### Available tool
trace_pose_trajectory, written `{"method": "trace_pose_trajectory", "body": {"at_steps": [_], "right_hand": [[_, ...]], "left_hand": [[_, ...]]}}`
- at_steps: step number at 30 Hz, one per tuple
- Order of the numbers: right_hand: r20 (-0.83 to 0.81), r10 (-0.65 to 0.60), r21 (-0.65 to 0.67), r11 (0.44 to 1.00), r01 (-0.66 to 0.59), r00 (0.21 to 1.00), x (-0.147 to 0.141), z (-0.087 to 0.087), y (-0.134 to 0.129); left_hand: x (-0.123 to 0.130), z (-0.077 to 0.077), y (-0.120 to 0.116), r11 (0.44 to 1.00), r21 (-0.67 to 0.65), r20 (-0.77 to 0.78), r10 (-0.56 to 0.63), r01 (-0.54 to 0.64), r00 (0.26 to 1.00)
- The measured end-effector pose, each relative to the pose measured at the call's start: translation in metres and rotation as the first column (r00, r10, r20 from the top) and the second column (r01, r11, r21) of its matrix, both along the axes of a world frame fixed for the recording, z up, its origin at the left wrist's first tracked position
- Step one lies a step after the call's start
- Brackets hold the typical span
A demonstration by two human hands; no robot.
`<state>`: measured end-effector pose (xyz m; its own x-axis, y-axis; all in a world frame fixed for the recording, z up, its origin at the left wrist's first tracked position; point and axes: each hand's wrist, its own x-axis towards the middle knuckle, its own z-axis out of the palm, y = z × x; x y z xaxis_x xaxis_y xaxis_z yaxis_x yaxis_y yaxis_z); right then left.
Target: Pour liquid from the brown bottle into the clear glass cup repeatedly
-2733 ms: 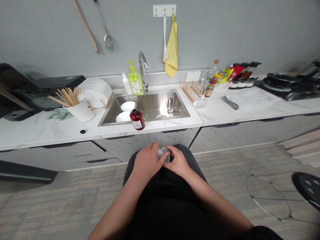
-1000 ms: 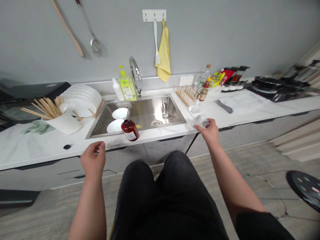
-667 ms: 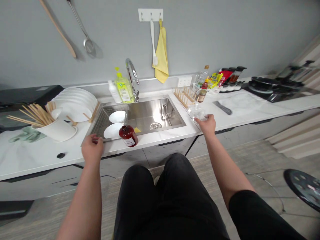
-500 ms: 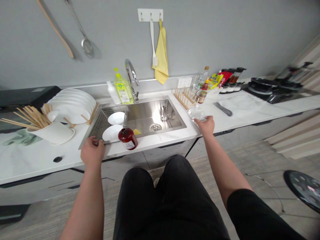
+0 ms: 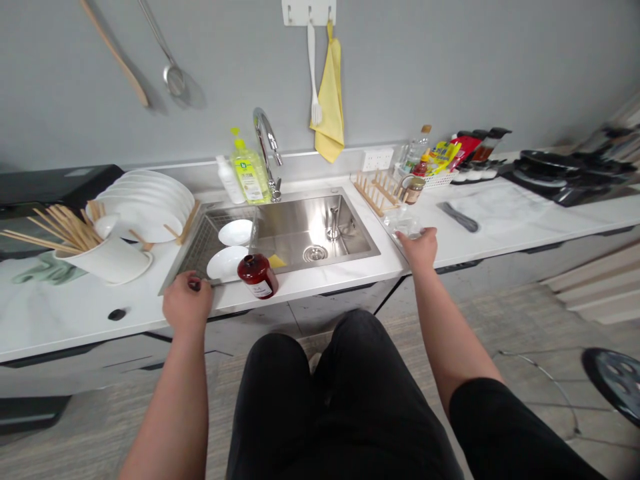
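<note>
My left hand (image 5: 187, 301) rests at the sink's front left corner, its fingers curled round something small and dark that I cannot make out. To its right, on the front rim, stands an uncapped dark red bottle (image 5: 257, 275) with a white label. Two white bowls (image 5: 227, 263) sit in the rack at the left of the steel sink (image 5: 350, 257). On the counter right of the sink, my right hand (image 5: 420, 249) has its fingers closed on a clear, see-through container (image 5: 401, 219); its exact shape is hard to tell. A wooden dish rack (image 5: 370, 197) stands just behind that.
White plates (image 5: 145, 203) and a pot of chopsticks (image 5: 107, 260) stand left. Soap bottles (image 5: 250, 177) and the faucet (image 5: 267, 150) are behind the sink. Grey tongs (image 5: 457, 217), a condiment basket (image 5: 440, 179) and a stove (image 5: 550, 173) lie right. A black stool (image 5: 615, 383) is nearby.
My view has tilted and shifted slightly, so the counter items appear a little moved. Both hands stay at about the same spots, with the bottle unmoved between them.
</note>
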<state>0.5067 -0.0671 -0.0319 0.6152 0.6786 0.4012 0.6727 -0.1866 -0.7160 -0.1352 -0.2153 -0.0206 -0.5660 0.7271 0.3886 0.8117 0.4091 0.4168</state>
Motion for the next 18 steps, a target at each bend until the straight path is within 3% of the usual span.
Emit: {"method": "trace_pose_trajectory", "body": {"at_steps": [12,15,18], "right_hand": [[0.023,0.018,0.037,0.999,-0.019,1.0,0.0,-0.004,0.001],[0.111,0.027,0.165,0.985,-0.045,0.994,-0.002,-0.001,-0.011],[0.242,0.03,0.338,0.934,-0.114,0.97,-0.026,0.003,-0.037]], "left_hand": [[-0.004,-0.006,0.004,0.998,0.069,0.02,0.007,-0.008,1.0],[-0.005,-0.008,0.002,0.988,0.146,0.032,-0.049,0.044,0.998],[-0.009,-0.007,-0.009,0.962,0.254,0.064,-0.121,0.102,0.991]]}}
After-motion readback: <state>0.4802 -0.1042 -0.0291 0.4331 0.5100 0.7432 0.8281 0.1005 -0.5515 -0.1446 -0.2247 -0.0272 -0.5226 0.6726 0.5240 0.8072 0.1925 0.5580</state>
